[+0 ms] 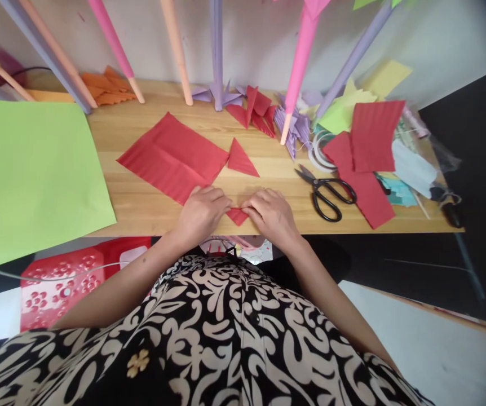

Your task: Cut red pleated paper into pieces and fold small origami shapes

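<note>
Near the table's front edge, my left hand [206,210] and my right hand [269,213] pinch the two sides of a small red paper piece [238,216], whose pointed tip faces me. The fingers of both hands are closed on it and hide its side corners. A larger red paper sheet [175,155] with a crease across it lies just beyond my left hand, which overlaps its near corner. Behind the held piece sits a red paper triangle [242,158]. To the right of my right hand rest black-handled scissors [326,190], blades slightly apart.
A large green sheet [35,175] overhangs the front edge at left. More red paper [377,138], a roll of white tape [322,151] and yellow scraps crowd the right. Folded red [257,110] and purple paper shapes line the back, where coloured paper sticks [216,56] lean on the wall.
</note>
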The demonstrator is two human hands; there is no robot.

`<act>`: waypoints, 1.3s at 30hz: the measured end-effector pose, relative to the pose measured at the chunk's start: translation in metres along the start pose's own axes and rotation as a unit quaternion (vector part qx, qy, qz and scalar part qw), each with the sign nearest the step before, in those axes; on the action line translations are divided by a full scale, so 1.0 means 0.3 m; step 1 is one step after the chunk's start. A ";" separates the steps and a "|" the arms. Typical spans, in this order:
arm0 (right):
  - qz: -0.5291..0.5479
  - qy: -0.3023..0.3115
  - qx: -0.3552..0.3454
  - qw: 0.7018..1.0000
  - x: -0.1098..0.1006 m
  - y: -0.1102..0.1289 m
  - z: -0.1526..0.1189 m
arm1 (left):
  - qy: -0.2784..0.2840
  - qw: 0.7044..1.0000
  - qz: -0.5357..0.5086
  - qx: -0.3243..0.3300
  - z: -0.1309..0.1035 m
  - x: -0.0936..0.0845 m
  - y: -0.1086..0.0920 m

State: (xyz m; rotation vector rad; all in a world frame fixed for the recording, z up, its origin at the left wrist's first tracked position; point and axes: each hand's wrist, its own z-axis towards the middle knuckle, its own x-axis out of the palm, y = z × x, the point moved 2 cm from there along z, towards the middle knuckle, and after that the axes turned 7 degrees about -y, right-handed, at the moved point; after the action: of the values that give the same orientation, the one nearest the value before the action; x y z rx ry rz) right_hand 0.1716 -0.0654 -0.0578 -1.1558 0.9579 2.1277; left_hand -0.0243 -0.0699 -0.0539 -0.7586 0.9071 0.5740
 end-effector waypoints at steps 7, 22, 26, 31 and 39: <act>-0.018 0.019 -0.028 0.999 -0.012 0.000 -0.006 | 0.012 1.000 0.001 0.025 -0.008 -0.005 0.006; -0.140 -0.018 0.046 0.989 -0.091 -0.011 -0.183 | 0.000 0.998 0.063 0.014 -0.065 -0.047 -0.017; -0.114 -0.058 0.089 0.988 -0.146 -0.008 -0.165 | -0.021 0.999 0.045 0.005 -0.074 -0.043 -0.014; -0.053 -0.015 0.079 0.995 -0.096 0.058 -0.051 | -0.028 0.999 0.035 0.003 -0.076 -0.038 -0.011; 0.021 0.055 0.102 0.993 -0.018 0.032 0.025 | -0.044 0.998 0.034 -0.023 -0.098 -0.029 0.004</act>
State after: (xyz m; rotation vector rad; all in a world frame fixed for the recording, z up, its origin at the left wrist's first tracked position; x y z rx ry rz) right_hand 0.1637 -0.0659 -0.0473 -1.1677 1.2278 1.9614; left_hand -0.0436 -0.0933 -0.0584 -0.7398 0.8423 0.6842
